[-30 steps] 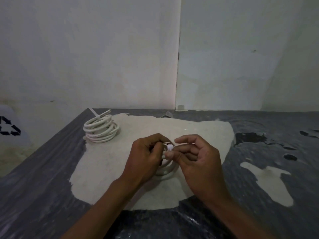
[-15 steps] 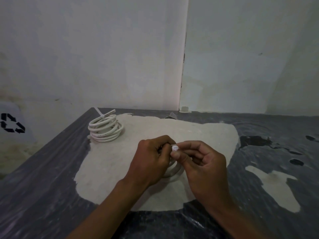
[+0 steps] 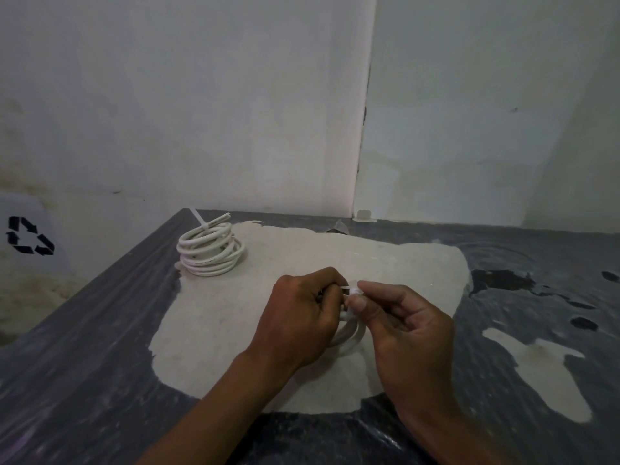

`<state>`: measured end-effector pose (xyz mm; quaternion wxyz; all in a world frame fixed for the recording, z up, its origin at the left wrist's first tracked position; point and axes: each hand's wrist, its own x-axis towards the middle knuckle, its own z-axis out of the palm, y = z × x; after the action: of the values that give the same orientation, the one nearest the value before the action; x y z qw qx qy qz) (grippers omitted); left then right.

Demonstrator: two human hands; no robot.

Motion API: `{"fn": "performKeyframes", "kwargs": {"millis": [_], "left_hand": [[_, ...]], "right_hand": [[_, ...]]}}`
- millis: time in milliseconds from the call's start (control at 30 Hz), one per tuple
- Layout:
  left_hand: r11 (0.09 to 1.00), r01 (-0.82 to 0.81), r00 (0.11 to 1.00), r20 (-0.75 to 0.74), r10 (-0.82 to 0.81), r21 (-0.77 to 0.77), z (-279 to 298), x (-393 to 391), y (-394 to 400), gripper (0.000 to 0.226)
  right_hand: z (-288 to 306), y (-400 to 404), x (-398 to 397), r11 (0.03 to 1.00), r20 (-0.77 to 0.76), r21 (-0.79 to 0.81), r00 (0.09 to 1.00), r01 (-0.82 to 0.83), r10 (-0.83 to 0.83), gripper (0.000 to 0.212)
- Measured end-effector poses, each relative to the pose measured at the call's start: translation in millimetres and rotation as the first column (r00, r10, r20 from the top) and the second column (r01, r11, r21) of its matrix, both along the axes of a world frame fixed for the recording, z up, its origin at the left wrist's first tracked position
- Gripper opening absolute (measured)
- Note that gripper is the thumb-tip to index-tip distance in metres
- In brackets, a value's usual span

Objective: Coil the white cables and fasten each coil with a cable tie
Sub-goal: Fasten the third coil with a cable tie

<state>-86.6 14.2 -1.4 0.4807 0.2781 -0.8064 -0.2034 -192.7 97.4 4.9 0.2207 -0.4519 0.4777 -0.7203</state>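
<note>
A small white cable coil (image 3: pixel 350 333) hangs between my two hands over the middle of the table, mostly hidden by them. My left hand (image 3: pixel 298 322) is closed around the coil's left side. My right hand (image 3: pixel 402 325) pinches a white cable tie (image 3: pixel 352 290) at the top of that coil, between thumb and forefinger. A second white cable coil (image 3: pixel 209 253) lies at the far left of the table. It is bound with a cable tie whose tail sticks up at the back.
The table (image 3: pixel 100 330) has a dark worn surface with a large pale patch (image 3: pixel 235 330) under both coils. White walls meet in a corner behind it. The table's left edge drops off near a panel with a recycling symbol (image 3: pixel 28 236).
Both hands have stayed together on the coil. My right fingers have shifted slightly at the cable tie. The view has tilted a little, so everything sits lower and further right.
</note>
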Motion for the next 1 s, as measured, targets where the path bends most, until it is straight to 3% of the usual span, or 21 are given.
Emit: {"fn": "performKeyframes", "kwargs": {"millis": [233,600,1000], "left_hand": [[0.998,-0.010,0.999,0.048,0.013,-0.055,1.5,2.9,0.2,0.022],[0.997,-0.049,0.999,0.005,0.049,-0.058,0.8,0.0,-0.9,0.030],[0.996,-0.047,0.999,-0.030,0.045,-0.073,-2.0,3.2,-0.1,0.025]], "right_hand": [[-0.3,0.2,1.7,1.000,-0.007,0.004,1.000,-0.004,0.004,0.024],[-5.5,-2.3,2.2,0.998,-0.011,-0.022,0.998,0.066,-0.066,0.019],[-1.3,-3.7,1.1,1.000,-0.042,0.010,0.999,-0.029,0.029,0.019]]}}
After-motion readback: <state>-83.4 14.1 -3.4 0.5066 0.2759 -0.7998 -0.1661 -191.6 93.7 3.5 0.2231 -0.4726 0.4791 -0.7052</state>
